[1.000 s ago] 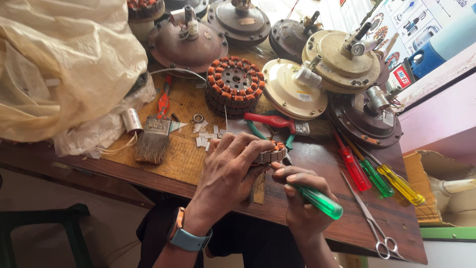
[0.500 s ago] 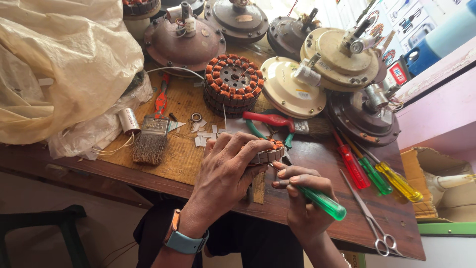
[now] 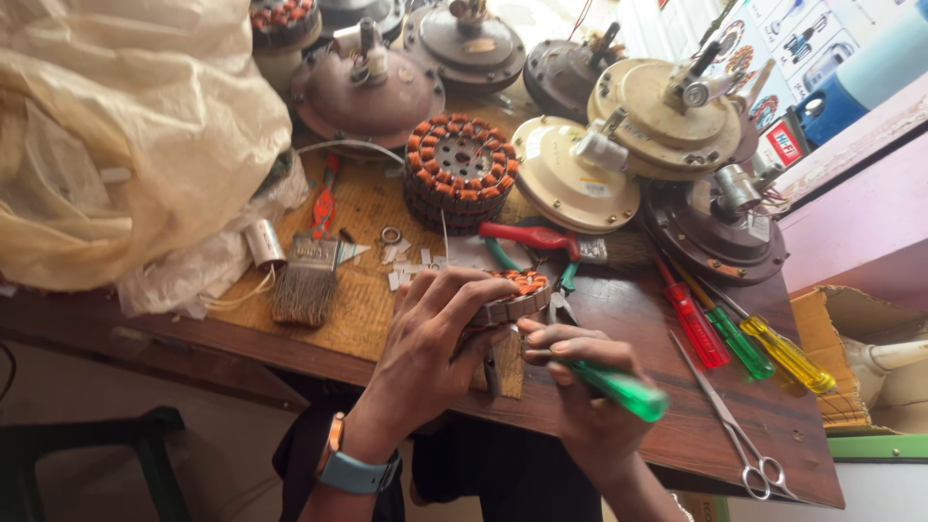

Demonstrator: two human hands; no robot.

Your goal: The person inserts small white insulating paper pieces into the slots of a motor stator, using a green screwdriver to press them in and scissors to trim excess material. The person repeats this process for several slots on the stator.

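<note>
My left hand (image 3: 432, 329) wraps over a small round motor winding core with orange copper coils (image 3: 515, 293), holding it at the front of the wooden table (image 3: 677, 425). My right hand (image 3: 578, 382) grips a green-handled screwdriver (image 3: 619, 389), whose tip points left under the core and is hidden between my fingers. A larger winding core with orange coils (image 3: 459, 169) stands on the table behind my hands. A blue watch sits on my left wrist.
Several ceiling fan motor housings (image 3: 667, 116) crowd the back of the table. Red-handled pliers (image 3: 530, 237), a paint brush (image 3: 304, 275), red, green and yellow screwdrivers (image 3: 739, 338) and scissors (image 3: 735, 435) lie about. A large plastic bag (image 3: 116, 135) fills the left.
My hands have stayed on the small core and the screwdriver; the right hand has shifted slightly with the tool. The view has drifted a little.
</note>
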